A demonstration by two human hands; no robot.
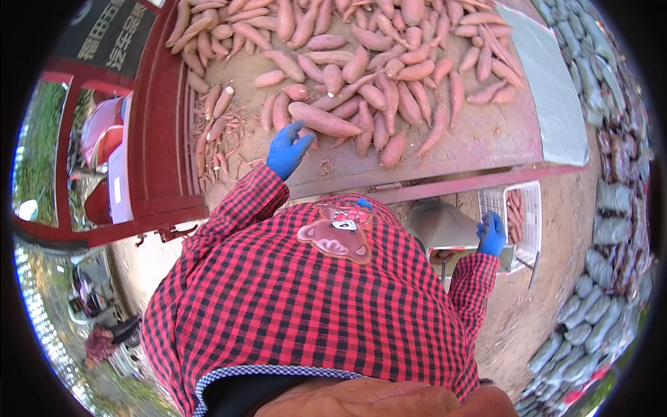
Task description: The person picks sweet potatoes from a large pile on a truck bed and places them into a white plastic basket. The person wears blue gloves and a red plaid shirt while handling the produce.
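Sweet potatoes lie in a loose heap on the truck bed (469, 133) before me. My left hand (285, 151), in a blue glove, reaches over its near edge beside a large sweet potato (323, 120). Its thumb and fingers are apart, and part of a smaller sweet potato (306, 134) shows between them; whether they touch it is unclear. Low on the right, my right hand (491, 234), also gloved in blue, hangs at the near side of a white plastic crate (532, 229). Several sweet potatoes (515, 216) lie inside that crate. I see nothing in the right hand.
Small roots and trimmings (221, 138) litter the bed's left part, beside a red metal side panel (164, 120). A pale sheet (547, 88) covers the right edge. Below it stands a grey container (443, 224). Filled sacks (596, 307) line the far right. A person (101, 344) is at lower left.
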